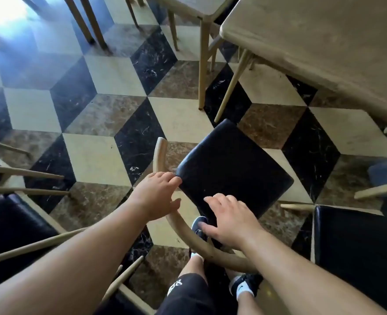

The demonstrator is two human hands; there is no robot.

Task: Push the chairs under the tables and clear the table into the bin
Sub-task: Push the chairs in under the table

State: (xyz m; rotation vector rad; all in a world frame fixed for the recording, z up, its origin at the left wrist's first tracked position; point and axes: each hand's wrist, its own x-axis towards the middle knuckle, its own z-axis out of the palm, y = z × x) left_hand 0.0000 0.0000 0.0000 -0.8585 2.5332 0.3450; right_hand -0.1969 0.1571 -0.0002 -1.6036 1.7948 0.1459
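Observation:
A chair with a black padded seat [233, 169] and a curved pale wooden backrest [181, 226] stands on the floor just in front of me, turned toward a pale wooden table [320, 42] at the upper right. My left hand [158, 194] grips the left part of the backrest, fingers curled over the rail. My right hand [231, 219] rests on the backrest further right, fingers spread and lying over the rail and seat edge. The chair's front corner lies near the table's leg [232, 85], outside the tabletop.
The floor is a cube-pattern tile in black, cream and brown. Another black-seated chair [358, 251] stands close at the right, and one [12, 226] at the left with splayed legs. A second table [188, 7] and more chair legs stand at the top. My feet are below the backrest.

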